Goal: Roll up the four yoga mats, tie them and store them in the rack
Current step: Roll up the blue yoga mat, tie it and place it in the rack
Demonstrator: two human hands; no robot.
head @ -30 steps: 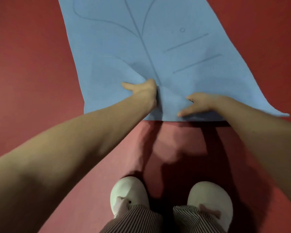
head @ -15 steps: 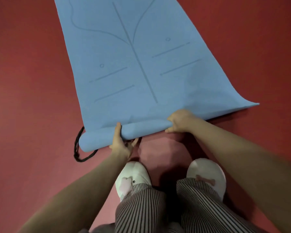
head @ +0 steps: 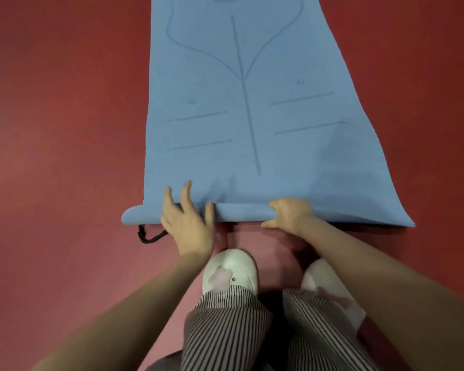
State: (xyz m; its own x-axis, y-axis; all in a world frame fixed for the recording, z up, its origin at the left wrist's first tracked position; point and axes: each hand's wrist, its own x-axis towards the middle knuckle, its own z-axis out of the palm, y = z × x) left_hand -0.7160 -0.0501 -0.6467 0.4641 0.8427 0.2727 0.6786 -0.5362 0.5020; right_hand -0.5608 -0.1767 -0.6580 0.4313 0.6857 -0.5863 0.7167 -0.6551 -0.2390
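A: What lies under everything?

B: A red floor [head: 51,156], with a blue yoga mat [head: 212,162] stretched across it, running away from the person towards the top edge of the view. Grey guide lines are printed on it.

A: And at the mat's left side?

B: A black cord [head: 149,235] loops out on the floor from beneath the near left corner, just under the rolled end [head: 241,211]. That roll is thin and runs along the mat's near edge.

A: Where is the left hand?

B: The left hand [head: 188,220] rests on top of the roll near its left end. Its fingers [head: 186,191] are spread and nearly straight, reaching over onto the flat mat.

A: The right?

B: The right hand [head: 289,214] sits further along the roll, fingers [head: 276,204] curled over it and thumb at the near side. Past it, towards the near right corner, the mat lies almost flat.

A: Below the hands?

B: Two white slippers [head: 233,269] and striped trousers [head: 225,330], just short of the mat's near edge.
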